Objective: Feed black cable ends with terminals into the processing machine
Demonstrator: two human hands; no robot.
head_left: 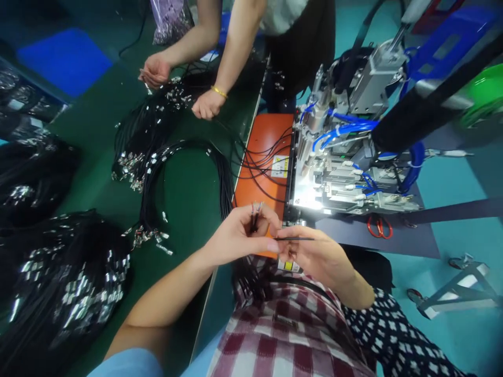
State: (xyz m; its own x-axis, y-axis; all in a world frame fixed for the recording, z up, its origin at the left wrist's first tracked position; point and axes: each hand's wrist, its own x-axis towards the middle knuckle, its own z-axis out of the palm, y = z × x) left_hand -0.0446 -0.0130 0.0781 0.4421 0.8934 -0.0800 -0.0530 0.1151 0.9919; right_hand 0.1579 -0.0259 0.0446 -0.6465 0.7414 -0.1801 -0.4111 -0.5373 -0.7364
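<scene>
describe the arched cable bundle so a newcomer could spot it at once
Start at the green tabletop, left of the orange panel. Just beyond the person's left hand lies the black cable bundle. Unlike the heaped cables farther left, it curves in an upside-down U, with shiny connectors at its near left end.

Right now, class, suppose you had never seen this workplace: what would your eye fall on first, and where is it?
Probably the brightly lit metal machine with its blue tubes, right of centre, next to an orange panel. Then, at lower centre, the person's left hand and right hand, meeting at a thin black cable. On the left, big bundles of black cables with shiny pieces stand out against the green tabletop.
</scene>
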